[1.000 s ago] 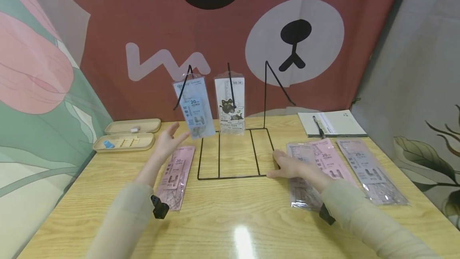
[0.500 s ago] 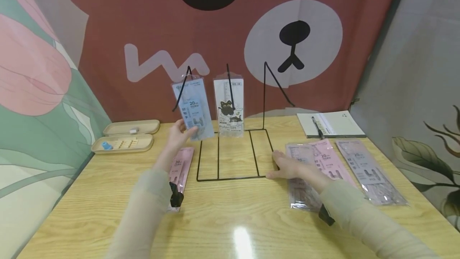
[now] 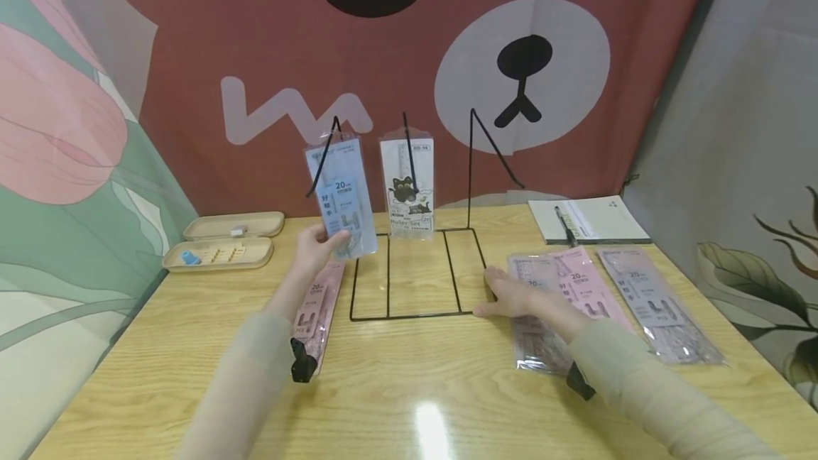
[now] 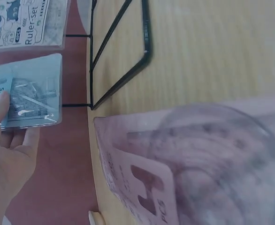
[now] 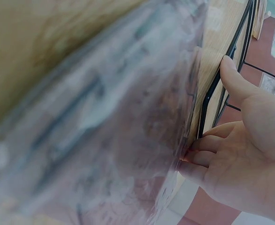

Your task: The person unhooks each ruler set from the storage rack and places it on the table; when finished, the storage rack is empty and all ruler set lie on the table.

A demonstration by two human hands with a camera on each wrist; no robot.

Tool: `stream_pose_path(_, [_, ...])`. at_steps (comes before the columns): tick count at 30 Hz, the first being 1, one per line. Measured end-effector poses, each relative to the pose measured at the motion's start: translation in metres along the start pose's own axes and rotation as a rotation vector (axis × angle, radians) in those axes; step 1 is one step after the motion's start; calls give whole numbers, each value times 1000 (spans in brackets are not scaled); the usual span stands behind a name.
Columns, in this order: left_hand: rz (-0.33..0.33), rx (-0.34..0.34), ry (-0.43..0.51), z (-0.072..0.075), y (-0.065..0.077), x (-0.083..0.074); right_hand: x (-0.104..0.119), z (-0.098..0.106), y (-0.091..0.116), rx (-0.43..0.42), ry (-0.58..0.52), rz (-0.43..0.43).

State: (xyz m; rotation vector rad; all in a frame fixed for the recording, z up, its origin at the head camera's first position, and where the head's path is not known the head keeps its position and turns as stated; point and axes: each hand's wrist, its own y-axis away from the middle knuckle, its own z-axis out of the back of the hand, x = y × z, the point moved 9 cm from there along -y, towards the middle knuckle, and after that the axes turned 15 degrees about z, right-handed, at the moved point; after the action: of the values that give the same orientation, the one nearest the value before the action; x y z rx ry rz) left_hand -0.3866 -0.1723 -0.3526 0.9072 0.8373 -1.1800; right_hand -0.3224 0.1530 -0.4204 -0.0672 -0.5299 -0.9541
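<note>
A blue packaged ruler set [image 3: 341, 190] hangs at the left arm of a black wire display rack [image 3: 422, 314]. My left hand [image 3: 313, 250] pinches its lower left edge; in the left wrist view the thumb lies on the front of the pack and the fingers go behind it. On the middle arm hangs a white ruler set [image 3: 407, 187] with a black cat print. My right hand [image 3: 508, 294] rests at the right side of the rack's base. In the right wrist view its thumb and fingers [image 5: 208, 145] touch the base wire at separate spots.
A pink ruler set [image 3: 322, 297] lies beneath my left arm. Several more packs, including a pink pack [image 3: 591, 286] and a mauve pack [image 3: 658, 304], lie at right. A notebook [image 3: 613, 218] with a pen [image 3: 565, 224] is behind them. An open beige case [image 3: 220, 254] stands back left.
My left hand has moved right and taken hold of the blue ruler set. The pack's lower end has come slightly down and it hangs straighter. My right hand stays in place.
</note>
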Motion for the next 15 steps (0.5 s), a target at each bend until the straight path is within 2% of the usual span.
stream_pose_path(6, [-50, 4, -15, 3, 15, 2, -1, 1, 0, -8, 1, 4])
stream_pose_path(9, [-76, 39, -16, 2, 26, 6, -1, 0, 0, -7, -6, 0])
stream_pose_path(15, [-80, 88, 22, 5, 49, 16, 1, 0, -1, -8, -1, 1])
